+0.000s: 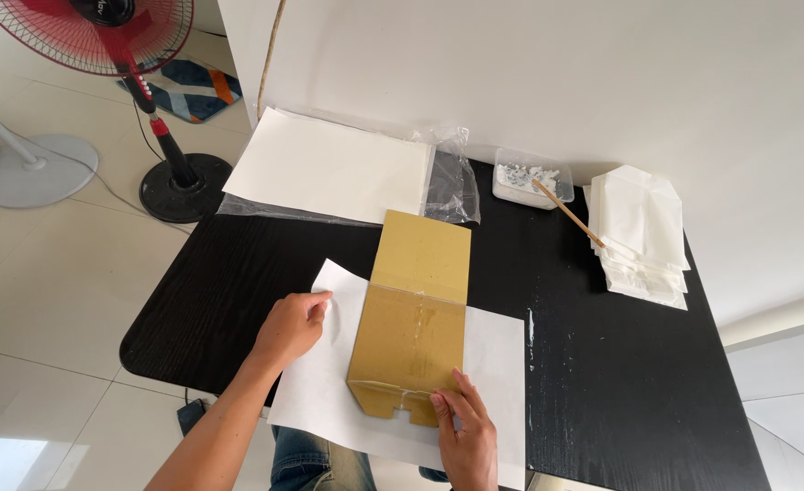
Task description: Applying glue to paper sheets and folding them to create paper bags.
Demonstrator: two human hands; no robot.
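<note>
Cardboard box (413,329): lies on white paper sheet (497,355), black bench (620,382).
Left hand (290,325): fingers curled, pinching sheet's edge.
Right hand (465,427): fingers spread flat on box's near end.

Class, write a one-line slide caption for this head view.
Left hand holds a white paper sheet while right hand steadies a cardboard box on it.

The bare black table (620,382) to the right of the white sheet (497,364) is free, and my right grip (465,432) can pass there easily. In the middle the cardboard box (415,318) stands in the way between my two grips. Farther back, the paper stack (329,168), the small plastic tray (529,177) with its wooden stick (567,213), and the pile of white bags (643,236) block the far edge.
</note>
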